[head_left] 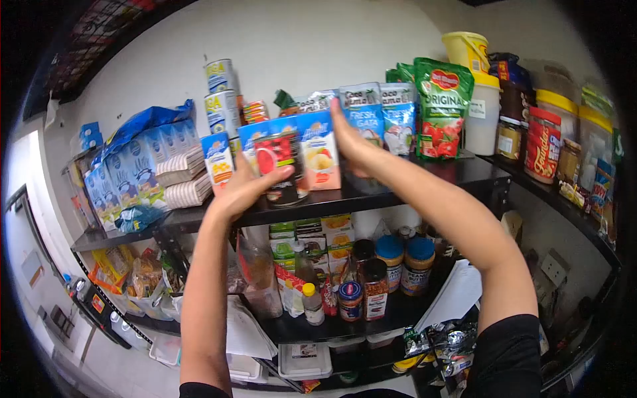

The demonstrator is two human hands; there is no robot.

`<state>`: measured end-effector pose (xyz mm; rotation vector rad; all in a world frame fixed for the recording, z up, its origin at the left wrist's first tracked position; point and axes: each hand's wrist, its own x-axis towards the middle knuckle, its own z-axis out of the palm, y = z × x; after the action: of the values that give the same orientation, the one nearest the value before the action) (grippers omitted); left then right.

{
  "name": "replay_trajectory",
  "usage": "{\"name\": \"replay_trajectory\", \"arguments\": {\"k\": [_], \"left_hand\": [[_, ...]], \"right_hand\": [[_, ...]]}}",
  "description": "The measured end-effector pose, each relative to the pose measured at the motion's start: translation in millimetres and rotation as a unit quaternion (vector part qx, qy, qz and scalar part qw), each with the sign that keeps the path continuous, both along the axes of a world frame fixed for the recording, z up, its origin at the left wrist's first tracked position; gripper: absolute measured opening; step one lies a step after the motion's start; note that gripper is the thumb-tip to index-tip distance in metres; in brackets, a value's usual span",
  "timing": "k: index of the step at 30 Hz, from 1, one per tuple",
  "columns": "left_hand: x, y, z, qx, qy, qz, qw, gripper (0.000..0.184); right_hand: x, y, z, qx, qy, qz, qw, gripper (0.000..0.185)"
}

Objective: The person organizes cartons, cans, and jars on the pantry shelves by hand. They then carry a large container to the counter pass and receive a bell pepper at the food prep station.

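Head view: the left hand lays its thumb across a dark can at the black shelf's front edge, whether gripping I cannot tell; the right hand, open and flat, lies alongside blue cartons just behind; pouches stand beyond.

We count at least three blue-topped cartons and at least one black-and-red can; whether a second sits behind it, we cannot tell for sure. We make out at least three Coco Mama pouches, one green Del Monte pouch in full view, and at least two stacked white-and-blue cans. We find two striped cloth bundles, at least four tall blue cartons, one yellow bucket, one yellow-lidded white tub and one red jar. Lower down, we count two blue-lidded peanut butter jars, one yellow-capped bottle and one jar of red flakes.
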<state>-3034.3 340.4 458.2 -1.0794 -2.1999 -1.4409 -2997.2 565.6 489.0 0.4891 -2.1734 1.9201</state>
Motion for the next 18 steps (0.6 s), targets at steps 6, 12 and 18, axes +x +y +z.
{"name": "replay_trajectory", "arguments": {"k": [6,12,18], "left_hand": [[9.2,-14.2,1.9,0.022,-0.04,-0.014,0.999,0.089],[5.9,-21.3,-3.4,0.048,-0.104,0.001,0.993,0.084],[-0.5,-23.6,-10.0,0.084,-0.049,-0.011,0.995,0.077]], "right_hand": [[-64.2,-17.8,-17.7,-0.039,0.086,-0.103,0.99,0.12],[-25.9,-33.1,-11.2,0.011,0.039,-0.196,0.98,0.121],[-12.9,-39.5,-10.8,0.041,0.037,-0.172,0.984,0.122]]}}
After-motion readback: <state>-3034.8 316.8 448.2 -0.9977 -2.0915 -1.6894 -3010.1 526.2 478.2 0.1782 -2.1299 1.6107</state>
